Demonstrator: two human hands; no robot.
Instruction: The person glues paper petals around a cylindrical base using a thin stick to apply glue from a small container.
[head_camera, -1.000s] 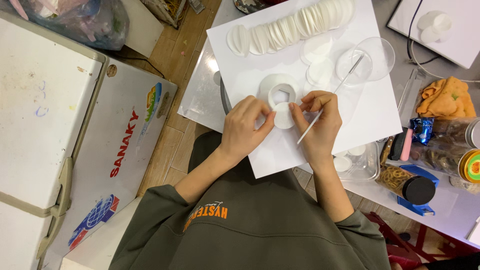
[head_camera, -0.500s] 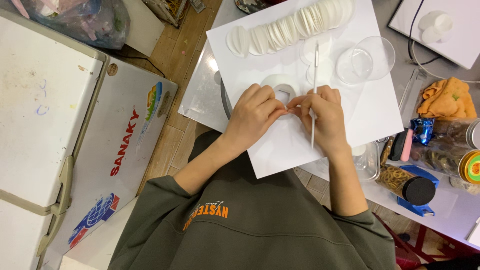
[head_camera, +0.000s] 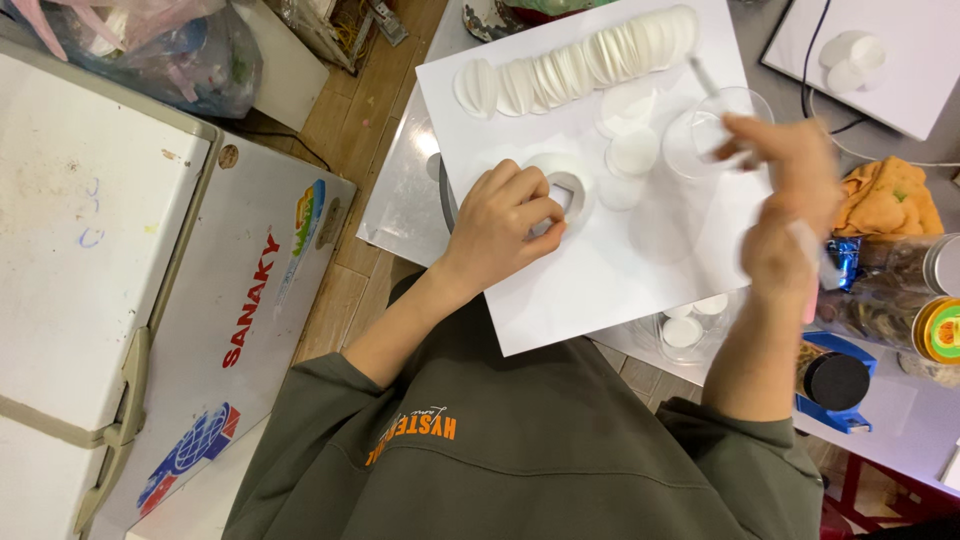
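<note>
The right hand (head_camera: 785, 215) has left the white ring (head_camera: 562, 185) and swung out to the right, now blurred over the clear round dish (head_camera: 715, 140) with a thin white stick (head_camera: 705, 78); its fingers appear closed on the stick, though blur hides the grip. The left hand (head_camera: 505, 220) rests on the ring, fingers curled and pressing its near edge. The ring lies flat on the white sheet (head_camera: 620, 270) covering the surface, with a row of white discs (head_camera: 580, 62) along the far edge.

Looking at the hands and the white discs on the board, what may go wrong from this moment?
The right hand, blurred in motion, carries a thin stick over the clear cup; it might tip it. The row of white discs leans loosely and may slide. The left hand pinches only the ring-shaped piece, which might shift.
</note>
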